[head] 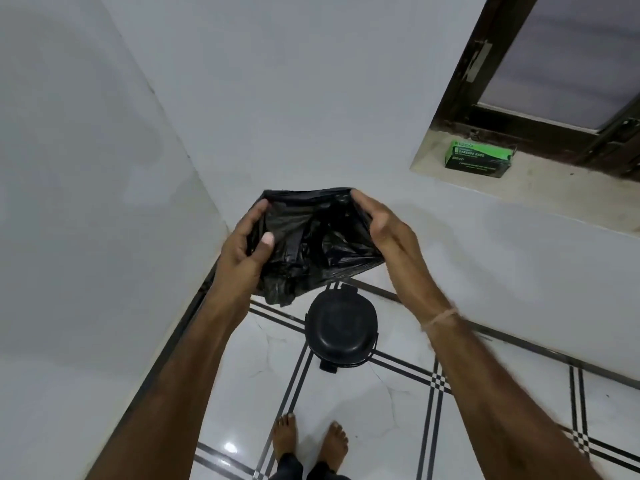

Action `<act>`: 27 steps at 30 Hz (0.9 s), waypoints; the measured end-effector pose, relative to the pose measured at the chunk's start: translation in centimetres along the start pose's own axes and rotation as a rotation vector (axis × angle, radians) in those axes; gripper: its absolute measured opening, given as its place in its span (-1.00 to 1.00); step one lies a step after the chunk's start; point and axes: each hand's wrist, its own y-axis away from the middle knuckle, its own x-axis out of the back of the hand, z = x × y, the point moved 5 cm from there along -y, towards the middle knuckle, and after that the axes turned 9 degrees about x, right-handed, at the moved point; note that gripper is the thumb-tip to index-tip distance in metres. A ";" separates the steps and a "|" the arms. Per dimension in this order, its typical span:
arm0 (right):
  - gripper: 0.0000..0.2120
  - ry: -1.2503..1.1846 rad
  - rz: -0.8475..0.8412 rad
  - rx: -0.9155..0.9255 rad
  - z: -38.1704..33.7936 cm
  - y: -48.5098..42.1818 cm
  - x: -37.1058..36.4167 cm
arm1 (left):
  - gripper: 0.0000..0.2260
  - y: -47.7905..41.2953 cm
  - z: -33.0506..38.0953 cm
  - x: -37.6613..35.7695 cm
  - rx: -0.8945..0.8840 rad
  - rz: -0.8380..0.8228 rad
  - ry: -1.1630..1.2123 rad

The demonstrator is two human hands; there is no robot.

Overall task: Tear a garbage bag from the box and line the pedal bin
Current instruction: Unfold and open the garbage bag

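A black garbage bag (311, 237) hangs crumpled in the air in front of me, its mouth spread apart. My left hand (247, 244) grips the left side of the mouth, thumb inside. My right hand (388, 230) grips the right side. Below the bag, on the floor by the wall corner, stands the black pedal bin (341, 325) with its lid down and its pedal towards me. The green and black garbage bag box (479, 159) lies on the window sill at the upper right, away from both hands.
White walls meet in a corner behind the bin. The stone window sill (540, 192) sticks out at the right under a dark window frame (491, 64). My bare feet (310, 441) stand on the glossy white floor with dark stripes, just in front of the bin.
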 end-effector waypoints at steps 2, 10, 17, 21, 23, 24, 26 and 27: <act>-0.43 0.072 -0.057 -0.129 2.0 0.9 -1.4 | -0.57 0.0 -1.3 0.1 0.026 0.044 -0.076; -0.30 -0.014 -0.121 -0.338 6.1 3.4 -3.9 | -0.58 3.0 -7.2 3.1 0.190 0.132 -0.016; -0.49 0.033 -0.091 -0.528 7.5 5.4 -5.1 | -0.56 3.8 -9.9 6.2 0.265 0.080 -0.185; -0.20 -0.016 -0.010 -0.469 5.1 4.8 -6.0 | -0.74 4.2 -8.6 7.9 0.250 0.018 -0.155; -0.13 -0.004 0.030 -0.454 4.5 5.2 -6.4 | -0.78 4.1 -8.2 8.9 0.255 0.018 -0.086; -0.11 -0.006 0.040 -0.442 4.1 5.6 -6.8 | -0.78 4.2 -7.9 9.3 0.256 0.015 -0.055; -0.08 -0.020 0.066 -0.427 3.6 6.8 -7.5 | -0.73 4.5 -7.2 9.6 0.258 -0.007 -0.015; -0.08 -0.026 0.078 -0.427 3.7 7.4 -7.8 | -0.70 4.6 -7.0 9.5 0.262 -0.025 0.002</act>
